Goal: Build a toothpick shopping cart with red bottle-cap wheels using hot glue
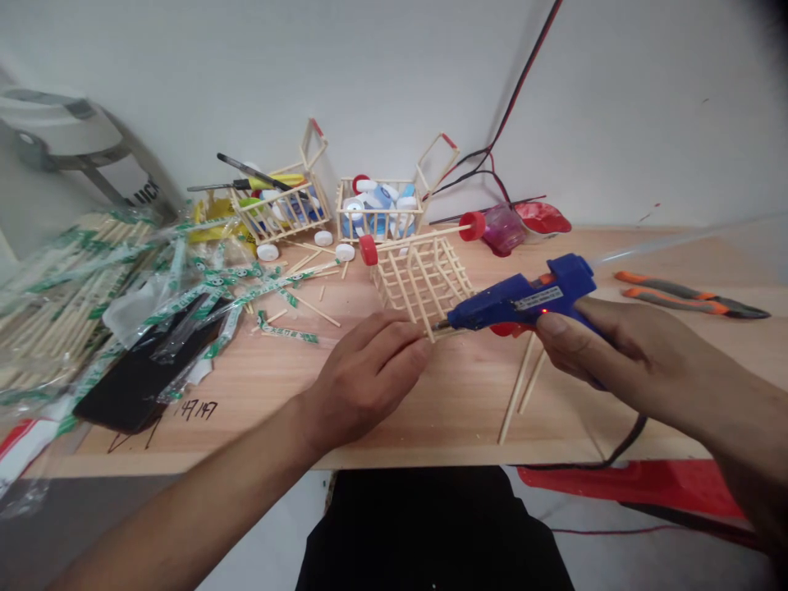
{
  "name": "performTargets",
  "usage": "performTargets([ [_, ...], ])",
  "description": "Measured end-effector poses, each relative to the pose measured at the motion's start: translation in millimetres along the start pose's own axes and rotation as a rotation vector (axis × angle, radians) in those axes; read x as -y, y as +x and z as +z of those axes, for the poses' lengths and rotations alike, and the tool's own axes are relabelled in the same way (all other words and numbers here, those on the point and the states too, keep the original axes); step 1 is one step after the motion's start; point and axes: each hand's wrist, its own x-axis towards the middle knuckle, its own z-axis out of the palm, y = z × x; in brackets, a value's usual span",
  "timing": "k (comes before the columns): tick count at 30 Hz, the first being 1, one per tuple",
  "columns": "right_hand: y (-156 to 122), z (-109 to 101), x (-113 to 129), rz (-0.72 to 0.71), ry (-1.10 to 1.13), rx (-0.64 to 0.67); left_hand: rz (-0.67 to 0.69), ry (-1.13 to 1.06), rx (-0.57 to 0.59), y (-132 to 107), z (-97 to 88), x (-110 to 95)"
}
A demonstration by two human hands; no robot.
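Note:
My right hand grips a blue hot glue gun, whose nozzle points left at the near bottom corner of a small cart built of wooden sticks. The cart lies tipped on the wooden board with red bottle caps as wheels. My left hand rests on the board, its fingers pinched at that same corner of the cart, right beside the nozzle. Two loose sticks lie under the gun.
Two finished stick carts with bottle caps stand at the back by the wall. Wrapped chopsticks and plastic bags pile up at left over a black phone. Orange pliers lie at right, a pink jar behind.

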Motion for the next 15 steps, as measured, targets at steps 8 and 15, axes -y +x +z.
performTargets([
  [8,0.1,0.7,1.3,0.000,0.001,-0.005,0.005,-0.006,-0.003,0.2,-1.0,-0.1],
  [15,3.2,-1.2,1.5,-0.005,0.006,0.009,0.002,-0.018,-0.008,-0.2,-0.8,-0.2],
])
